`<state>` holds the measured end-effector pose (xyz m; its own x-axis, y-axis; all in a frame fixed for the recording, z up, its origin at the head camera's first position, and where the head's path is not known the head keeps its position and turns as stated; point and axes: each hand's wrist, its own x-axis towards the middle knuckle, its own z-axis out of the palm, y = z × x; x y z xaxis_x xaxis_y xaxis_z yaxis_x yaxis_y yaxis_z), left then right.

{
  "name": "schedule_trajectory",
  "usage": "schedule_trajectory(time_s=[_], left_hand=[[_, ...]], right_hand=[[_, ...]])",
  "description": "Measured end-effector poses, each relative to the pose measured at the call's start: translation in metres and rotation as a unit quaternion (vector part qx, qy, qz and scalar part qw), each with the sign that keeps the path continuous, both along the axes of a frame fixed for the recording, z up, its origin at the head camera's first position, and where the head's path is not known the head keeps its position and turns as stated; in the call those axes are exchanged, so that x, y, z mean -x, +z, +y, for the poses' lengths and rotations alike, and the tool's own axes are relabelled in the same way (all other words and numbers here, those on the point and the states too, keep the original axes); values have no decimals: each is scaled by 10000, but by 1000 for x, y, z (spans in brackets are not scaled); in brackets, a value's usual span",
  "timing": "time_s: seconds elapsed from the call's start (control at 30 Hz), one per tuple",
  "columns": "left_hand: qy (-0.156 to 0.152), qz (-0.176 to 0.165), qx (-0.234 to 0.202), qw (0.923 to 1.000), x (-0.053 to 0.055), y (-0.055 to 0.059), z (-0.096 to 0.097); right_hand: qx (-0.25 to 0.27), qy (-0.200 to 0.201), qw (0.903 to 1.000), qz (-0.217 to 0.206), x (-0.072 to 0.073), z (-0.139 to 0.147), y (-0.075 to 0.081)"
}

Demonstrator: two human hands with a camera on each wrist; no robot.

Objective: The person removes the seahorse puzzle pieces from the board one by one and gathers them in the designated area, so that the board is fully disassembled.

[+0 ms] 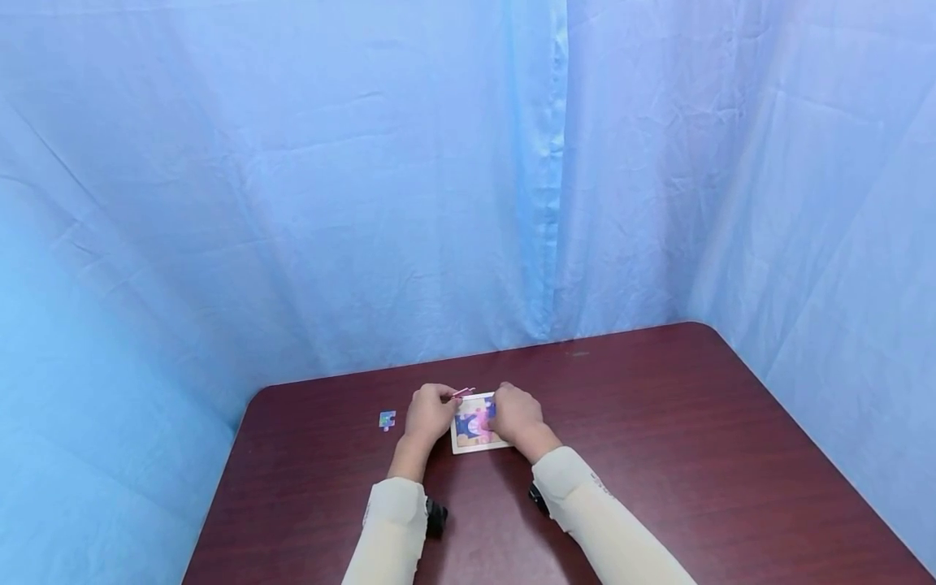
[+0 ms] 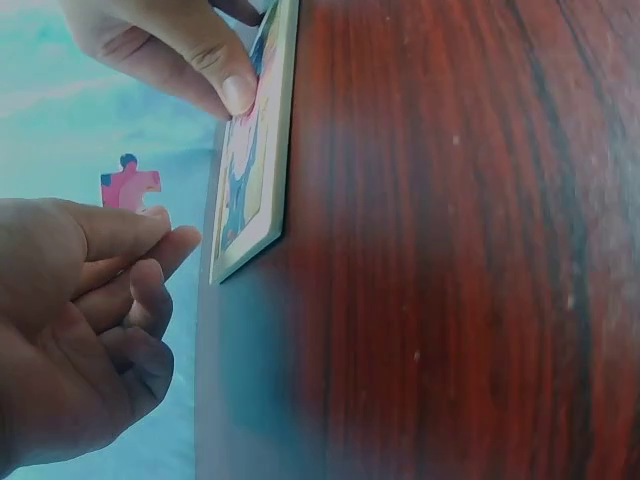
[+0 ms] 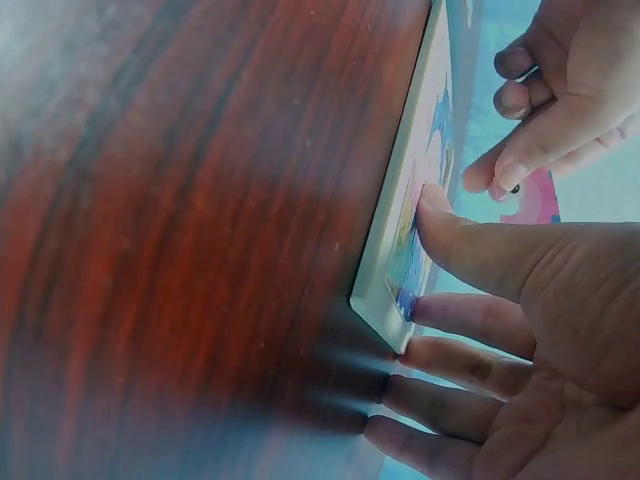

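Above the far left corner of a framed jigsaw puzzle (image 1: 478,448), my left hand (image 1: 430,413) pinches a pink puzzle piece (image 2: 130,187) between thumb and fingertips. The piece is raised, with a dark blue knob at its top in the left wrist view. My right hand (image 1: 517,414) lies over the right side of the puzzle. Its thumb (image 3: 450,235) presses on the picture, while the other fingers reach along the frame's right edge, some touching the table. Pink, blue and tan pieces show inside the pale frame; the right hand hides part of them.
A loose blue-and-purple puzzle piece (image 1: 387,419) lies on the dark red wooden table (image 1: 658,455), left of my left hand. Light blue curtains (image 1: 409,203) hang behind the table and at both sides. Dark wrist-worn cameras (image 1: 435,517) sit under both cream sleeves.
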<state>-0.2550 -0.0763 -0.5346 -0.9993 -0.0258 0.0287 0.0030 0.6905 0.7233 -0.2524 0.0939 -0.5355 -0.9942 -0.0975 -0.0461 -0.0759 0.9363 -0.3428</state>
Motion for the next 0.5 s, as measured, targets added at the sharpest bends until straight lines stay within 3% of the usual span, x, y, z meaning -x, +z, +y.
schedule_trajectory(time_s=[0.5], left_hand=[[415, -75, -274, 9987, -5, 6, -31]], right_hand=[[43, 137, 9999, 2, -2, 2, 2]])
